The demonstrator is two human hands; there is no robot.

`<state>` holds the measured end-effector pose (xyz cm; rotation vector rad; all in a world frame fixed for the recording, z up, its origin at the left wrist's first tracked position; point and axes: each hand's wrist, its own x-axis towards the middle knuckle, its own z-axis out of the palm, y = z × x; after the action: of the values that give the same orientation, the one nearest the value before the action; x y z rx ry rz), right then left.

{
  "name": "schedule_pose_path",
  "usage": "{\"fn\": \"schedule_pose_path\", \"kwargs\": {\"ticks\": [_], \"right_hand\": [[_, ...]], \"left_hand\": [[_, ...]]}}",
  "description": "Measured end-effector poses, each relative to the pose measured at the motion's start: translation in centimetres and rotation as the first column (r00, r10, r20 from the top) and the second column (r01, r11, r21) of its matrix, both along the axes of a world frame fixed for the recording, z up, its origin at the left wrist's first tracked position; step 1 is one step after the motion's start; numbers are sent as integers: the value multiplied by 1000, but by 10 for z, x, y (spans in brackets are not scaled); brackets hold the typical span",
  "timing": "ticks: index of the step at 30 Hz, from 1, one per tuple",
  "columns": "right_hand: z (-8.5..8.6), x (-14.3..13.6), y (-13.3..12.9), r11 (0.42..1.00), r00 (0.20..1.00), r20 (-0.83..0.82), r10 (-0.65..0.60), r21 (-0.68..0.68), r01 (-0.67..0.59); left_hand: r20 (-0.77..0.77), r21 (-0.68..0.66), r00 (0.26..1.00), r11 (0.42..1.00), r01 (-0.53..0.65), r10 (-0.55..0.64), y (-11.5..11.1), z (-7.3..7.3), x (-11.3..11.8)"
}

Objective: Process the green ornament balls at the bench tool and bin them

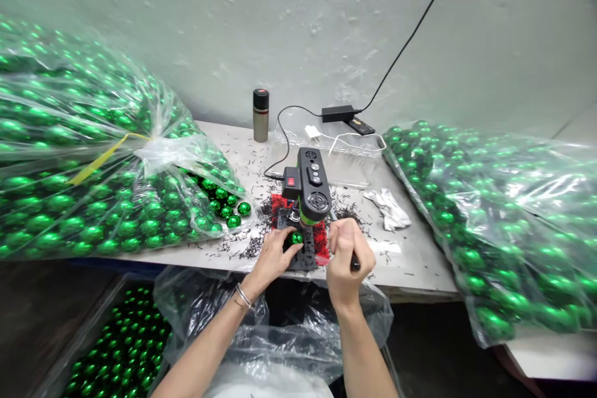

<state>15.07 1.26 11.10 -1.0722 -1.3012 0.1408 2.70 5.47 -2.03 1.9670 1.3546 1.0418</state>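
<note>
Under the head of a small black bench drill press (316, 189), my left hand (273, 255) grips a shiny green ball (297, 237) between thumb and fingers. The ball rests against the machine's black base (301, 259), and the drill head hides the tool tip above it. My right hand (349, 249) is wrapped round the lever handle (356, 262) at the machine's right side; its black end shows below the fist. A red mat (321, 242) shows around the base, with dark shavings scattered about.
Clear plastic bags of green balls stand left (69, 155) and right (508, 217). Loose balls (234, 221) lie at the left bag's mouth. Behind are a flask (261, 115), a power adapter (338, 114) and white gloves (388, 208). Below left, a bin (105, 295) holds more balls.
</note>
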Motion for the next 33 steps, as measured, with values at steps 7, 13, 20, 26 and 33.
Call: {"fn": "schedule_pose_path", "kwargs": {"ticks": [7, 13, 20, 26, 33], "right_hand": [[-5, -1, -2, 1000, 999, 27, -20, 25, 19], [-16, 2, -5, 999, 998, 71, 1, 41, -4], [-73, 13, -3, 985, 974, 225, 32, 156, -69], [-104, 12, 5, 971, 979, 196, -52, 239, 3], [-102, 14, 1, 979, 975, 223, -19, 200, -27]], "left_hand": [[-111, 154, 989, 981, 118, -101, -1, -1, -8], [-75, 158, 997, 986, 47, -36, 4, -7, -1], [-59, 152, 998, 987, 45, -37, 6, -11, 1], [-59, 157, 998, 986, 48, -40, 6, -12, 1], [-47, 165, 998, 986, 39, -31, 5, -13, 1]]}}
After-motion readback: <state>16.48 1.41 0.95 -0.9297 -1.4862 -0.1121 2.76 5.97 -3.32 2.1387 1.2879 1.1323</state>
